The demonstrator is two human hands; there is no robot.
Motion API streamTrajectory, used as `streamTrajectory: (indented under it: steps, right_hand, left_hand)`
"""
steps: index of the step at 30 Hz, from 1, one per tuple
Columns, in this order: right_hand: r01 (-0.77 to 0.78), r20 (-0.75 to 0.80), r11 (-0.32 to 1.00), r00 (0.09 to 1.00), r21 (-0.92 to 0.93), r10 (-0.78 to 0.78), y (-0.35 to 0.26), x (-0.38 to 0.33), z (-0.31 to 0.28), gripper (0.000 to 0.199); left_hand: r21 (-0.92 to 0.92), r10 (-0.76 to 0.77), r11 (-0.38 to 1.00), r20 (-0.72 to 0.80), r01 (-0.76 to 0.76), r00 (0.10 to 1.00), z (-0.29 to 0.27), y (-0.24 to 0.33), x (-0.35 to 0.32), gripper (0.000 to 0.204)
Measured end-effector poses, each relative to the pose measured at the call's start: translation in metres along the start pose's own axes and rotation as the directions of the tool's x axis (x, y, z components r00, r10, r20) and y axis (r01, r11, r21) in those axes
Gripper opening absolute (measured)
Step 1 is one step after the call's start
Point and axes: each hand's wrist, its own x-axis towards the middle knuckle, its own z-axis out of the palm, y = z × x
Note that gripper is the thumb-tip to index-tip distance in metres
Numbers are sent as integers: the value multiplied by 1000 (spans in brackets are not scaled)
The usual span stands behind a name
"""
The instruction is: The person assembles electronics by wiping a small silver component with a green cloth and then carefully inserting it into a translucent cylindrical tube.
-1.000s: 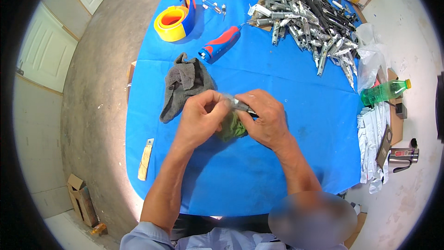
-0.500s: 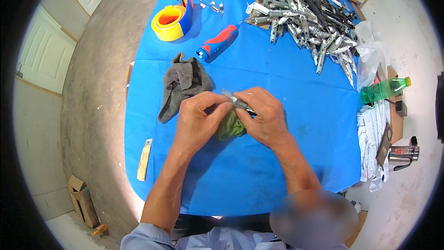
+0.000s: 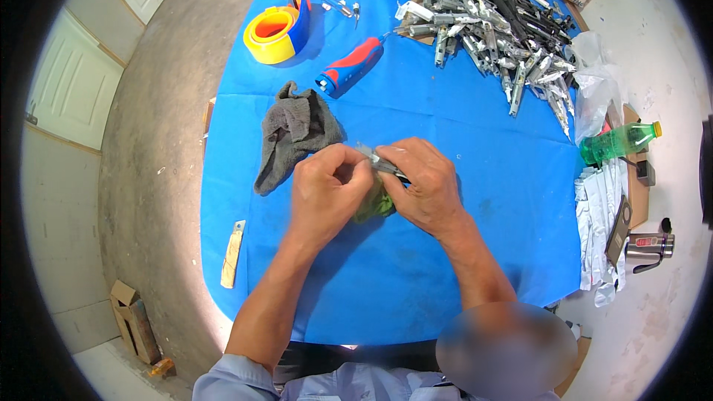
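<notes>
Above the blue table cover, my right hand (image 3: 425, 182) grips a short, slim grey metal piece (image 3: 383, 164) between thumb and fingers. Clear film shows at the piece's upper left end. My left hand (image 3: 327, 186) is closed in a pinch against that end, its thumb and forefinger meeting there; what exactly the fingertips hold is hidden. Just under the hands lies a crumpled green cloth (image 3: 377, 206), partly covered by them. A dark grey cloth (image 3: 294, 137) rests to the left, beyond my left hand.
A heap of similar grey and black pieces (image 3: 490, 37) fills the far right. Farther off lie a red-and-blue electric screwdriver (image 3: 350, 67) and a tape dispenser (image 3: 276, 33). A wrapped blade (image 3: 233, 254) lies at left. A green bottle (image 3: 620, 142) and metal mug (image 3: 648, 246) are at right.
My left hand has turned slightly, and its fingers have curled closer against the piece's end. The right hand keeps its grip almost unmoved.
</notes>
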Motion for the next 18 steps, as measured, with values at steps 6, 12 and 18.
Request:
streamTrajectory:
  steps: [6,12,18]
  right_hand:
    - [3,-2,1000,1000,-14,-3,0,-1,0,33]
    - [11,-8,1000,1000,3,-11,-1,1,-1,32]
    - [28,4,1000,1000,-8,-28,-2,2,-2,32]
  left_hand:
    - [11,-11,1000,-31,11,999,6,-7,0,9]
    - [36,53,998,-72,-50,996,11,-13,0,10]
    - [54,88,995,-91,-83,992,10,-10,0,10]
